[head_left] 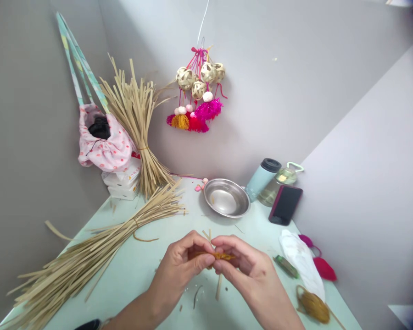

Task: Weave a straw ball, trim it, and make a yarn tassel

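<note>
Over the front middle of the table, my left hand [177, 265] and my right hand [249, 268] meet fingertip to fingertip. Pinched between the thumbs and fingers of both is a small bundle of mustard-yellow yarn [224, 256]; the fingers hide part of it. Pale flat strips [219, 286] show above and below the hands, and I cannot tell whether they are held or lie on the table. A ball of the same yellow yarn [315, 307] rests right of my right hand.
A tied bundle of strips [99, 243] covers the table's left; another bundle [141, 133] leans on the wall. Behind my hands stand a metal bowl [227, 198], a blue tumbler [262, 178] and a phone [285, 205]. Woven balls with tassels [198, 89] hang above. A green cutter-like object [286, 266] lies right.
</note>
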`<act>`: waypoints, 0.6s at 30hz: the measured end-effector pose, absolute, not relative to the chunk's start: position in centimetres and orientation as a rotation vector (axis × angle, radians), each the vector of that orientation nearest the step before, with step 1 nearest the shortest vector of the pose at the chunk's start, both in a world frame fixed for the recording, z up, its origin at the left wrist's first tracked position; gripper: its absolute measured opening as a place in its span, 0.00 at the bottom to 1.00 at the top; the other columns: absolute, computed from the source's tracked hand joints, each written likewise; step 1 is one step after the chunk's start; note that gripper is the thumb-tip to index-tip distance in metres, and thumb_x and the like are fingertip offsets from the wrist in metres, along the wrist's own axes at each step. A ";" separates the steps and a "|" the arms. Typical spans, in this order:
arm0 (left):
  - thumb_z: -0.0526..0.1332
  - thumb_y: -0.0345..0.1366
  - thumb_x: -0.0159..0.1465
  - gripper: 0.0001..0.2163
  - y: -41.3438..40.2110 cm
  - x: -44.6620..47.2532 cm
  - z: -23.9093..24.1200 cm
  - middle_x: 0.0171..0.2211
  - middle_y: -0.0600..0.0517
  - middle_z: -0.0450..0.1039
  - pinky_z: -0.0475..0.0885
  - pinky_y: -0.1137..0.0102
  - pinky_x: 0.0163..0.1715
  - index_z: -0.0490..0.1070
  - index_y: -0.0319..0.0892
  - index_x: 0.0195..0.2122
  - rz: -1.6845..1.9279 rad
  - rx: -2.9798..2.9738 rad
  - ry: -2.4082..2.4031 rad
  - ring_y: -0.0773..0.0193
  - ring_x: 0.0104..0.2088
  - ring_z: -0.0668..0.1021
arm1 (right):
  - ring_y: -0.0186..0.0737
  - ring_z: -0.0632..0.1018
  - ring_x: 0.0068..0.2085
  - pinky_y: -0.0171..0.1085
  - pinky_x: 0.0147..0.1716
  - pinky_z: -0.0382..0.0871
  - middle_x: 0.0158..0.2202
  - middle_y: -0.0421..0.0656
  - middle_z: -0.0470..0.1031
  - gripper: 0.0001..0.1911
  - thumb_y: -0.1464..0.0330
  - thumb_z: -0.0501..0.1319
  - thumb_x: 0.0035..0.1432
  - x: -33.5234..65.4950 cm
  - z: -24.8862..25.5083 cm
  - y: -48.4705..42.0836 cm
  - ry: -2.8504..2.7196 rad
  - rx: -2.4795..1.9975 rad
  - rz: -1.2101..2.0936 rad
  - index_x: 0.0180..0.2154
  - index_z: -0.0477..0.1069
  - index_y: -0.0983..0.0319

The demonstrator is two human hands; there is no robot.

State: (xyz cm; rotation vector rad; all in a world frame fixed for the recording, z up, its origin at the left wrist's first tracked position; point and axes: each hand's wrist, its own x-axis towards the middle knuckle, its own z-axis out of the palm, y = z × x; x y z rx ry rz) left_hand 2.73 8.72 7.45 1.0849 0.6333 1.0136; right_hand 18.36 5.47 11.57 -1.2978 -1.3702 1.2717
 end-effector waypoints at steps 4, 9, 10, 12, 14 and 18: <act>0.69 0.40 0.55 0.11 8.8 2.7 7.3 0.26 0.56 0.68 0.64 0.73 0.28 0.68 0.43 0.30 0.992 0.986 0.640 0.68 0.27 0.71 | 0.39 0.78 0.37 0.34 0.38 0.72 0.37 0.39 0.76 0.06 0.68 0.63 0.58 18.3 11.4 5.4 -1.379 -1.294 1.244 0.39 0.75 0.55; 0.70 0.43 0.54 0.15 9.2 2.4 7.2 0.20 0.58 0.64 0.61 0.74 0.24 0.66 0.41 0.27 0.888 0.977 0.605 0.70 0.22 0.66 | 0.40 0.77 0.37 0.36 0.37 0.71 0.35 0.39 0.73 0.05 0.69 0.63 0.58 18.3 11.3 5.3 -1.451 -1.283 1.236 0.37 0.76 0.56; 0.70 0.44 0.54 0.15 9.3 2.3 7.2 0.20 0.58 0.64 0.61 0.74 0.24 0.66 0.41 0.27 0.875 0.983 0.606 0.71 0.22 0.66 | 0.40 0.77 0.37 0.36 0.37 0.71 0.35 0.40 0.73 0.04 0.69 0.63 0.58 18.3 11.4 5.3 -1.458 -1.276 1.236 0.36 0.76 0.56; 0.69 0.44 0.55 0.14 9.5 2.1 7.2 0.22 0.57 0.65 0.61 0.74 0.25 0.68 0.41 0.29 0.854 1.000 0.601 0.71 0.22 0.66 | 0.40 0.76 0.35 0.35 0.35 0.71 0.33 0.40 0.72 0.03 0.69 0.64 0.57 18.4 11.6 5.4 -1.443 -1.260 1.230 0.34 0.77 0.57; 0.70 0.43 0.54 0.14 9.7 1.8 7.1 0.26 0.56 0.68 0.62 0.73 0.28 0.69 0.42 0.34 0.816 1.016 0.569 0.69 0.26 0.69 | 0.38 0.75 0.33 0.34 0.33 0.71 0.32 0.40 0.72 0.01 0.69 0.65 0.55 18.6 11.8 5.5 -1.394 -1.239 1.208 0.32 0.77 0.58; 0.71 0.38 0.52 0.17 10.1 1.4 6.9 0.34 0.54 0.69 0.64 0.71 0.34 0.68 0.44 0.40 0.777 1.137 0.589 0.65 0.34 0.71 | 0.36 0.75 0.31 0.33 0.32 0.72 0.34 0.40 0.72 0.01 0.69 0.67 0.52 19.7 11.9 6.0 -1.283 -1.199 1.108 0.30 0.77 0.58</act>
